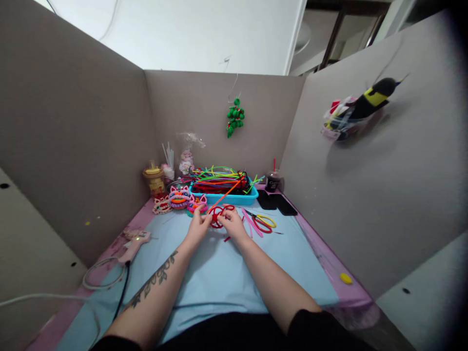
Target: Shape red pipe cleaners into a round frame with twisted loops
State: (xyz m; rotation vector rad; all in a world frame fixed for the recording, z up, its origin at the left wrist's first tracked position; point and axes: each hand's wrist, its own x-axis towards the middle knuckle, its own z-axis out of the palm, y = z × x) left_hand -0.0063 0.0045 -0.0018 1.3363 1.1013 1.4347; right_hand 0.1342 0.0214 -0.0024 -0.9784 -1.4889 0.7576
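Observation:
My left hand (199,225) and my right hand (234,226) meet over the middle of the blue cloth (215,278). Between them is a red pipe cleaner shape (215,219) bent into several loops. Both hands pinch it, the left at its left side and the right at its right side. An orange pipe cleaner (226,194) slants up from beside the left fingers toward the tray. Just right of my right hand lie pink strips (252,224) and scissors (263,223) with red and yellow handles. Short red scraps (227,239) rest below the right hand.
Behind stands a blue tray (237,199) heaped with coloured pipe cleaners. Several colourful fuzzy animal heads (179,198) sit to its left. A pink glue gun (135,247) with cables lies at left. Dark phone-like slabs (276,202) and a drink cup (272,182) are at right.

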